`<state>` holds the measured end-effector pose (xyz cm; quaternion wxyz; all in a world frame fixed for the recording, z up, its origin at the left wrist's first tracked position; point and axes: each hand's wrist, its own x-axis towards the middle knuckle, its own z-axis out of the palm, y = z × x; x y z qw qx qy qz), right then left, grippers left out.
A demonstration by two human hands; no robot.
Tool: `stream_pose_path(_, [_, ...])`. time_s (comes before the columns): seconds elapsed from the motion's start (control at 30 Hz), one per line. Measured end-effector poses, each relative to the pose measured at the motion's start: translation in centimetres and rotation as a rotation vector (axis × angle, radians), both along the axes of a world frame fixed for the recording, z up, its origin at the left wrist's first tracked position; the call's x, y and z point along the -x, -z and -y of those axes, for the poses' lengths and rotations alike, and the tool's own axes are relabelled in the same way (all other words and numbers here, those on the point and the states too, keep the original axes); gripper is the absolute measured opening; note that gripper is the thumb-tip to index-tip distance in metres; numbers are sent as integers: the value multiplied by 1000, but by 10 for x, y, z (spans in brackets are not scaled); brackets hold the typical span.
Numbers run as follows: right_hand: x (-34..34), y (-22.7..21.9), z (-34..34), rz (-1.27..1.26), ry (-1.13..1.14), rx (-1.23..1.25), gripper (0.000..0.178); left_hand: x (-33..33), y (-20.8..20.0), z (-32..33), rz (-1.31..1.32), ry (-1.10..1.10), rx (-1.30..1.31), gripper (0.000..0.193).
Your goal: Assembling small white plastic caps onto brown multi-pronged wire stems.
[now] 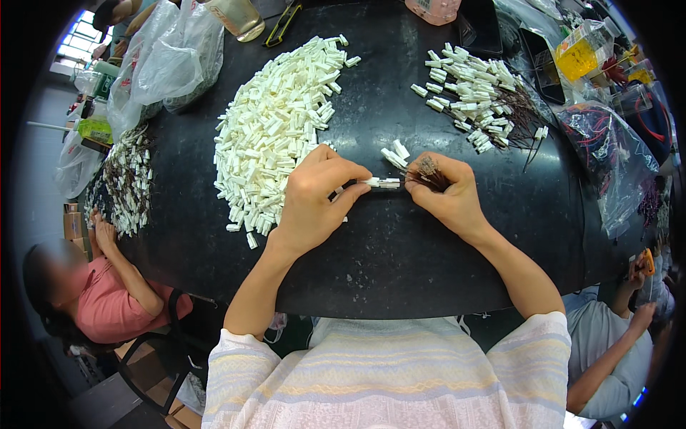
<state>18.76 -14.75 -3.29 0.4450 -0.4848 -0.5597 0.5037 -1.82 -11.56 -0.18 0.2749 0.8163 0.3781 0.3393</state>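
Before you: table [386, 272], black top, scuffed, pale sheen at right. At your far left: wall [44, 132], pale grey, plain; window [77, 44], barred, brightly lit, toward top corner; cardboard boxes [73, 225], brown, stacked near wall. At your lower left: chair [163, 355], dark, curved frame.

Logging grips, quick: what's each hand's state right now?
Left hand: closed, thumb and finger pinching a small white piece.
Right hand: closed, holding a bundle of thin brown wires.
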Motion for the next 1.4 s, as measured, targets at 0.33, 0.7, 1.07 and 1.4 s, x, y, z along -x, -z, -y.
stream_pose_path(0.33, [6, 0, 0, 90, 98, -94, 9, -2, -4, 1, 63, -6, 85, 16])
stream_pose_path(0.7, [3, 0, 1, 0, 67, -62, 7, 1, 8, -1, 122, -21, 270, 13])
stream_pose_path(1.07, [0, 0, -1, -43, -8, -137, 4, -14, 15, 7, 137, 15, 51, 17])
stream_pose_path(1.4, [1, -4, 0, -241, 30, 67, 5, -17, 24, 10, 320, -29, 125, 14])
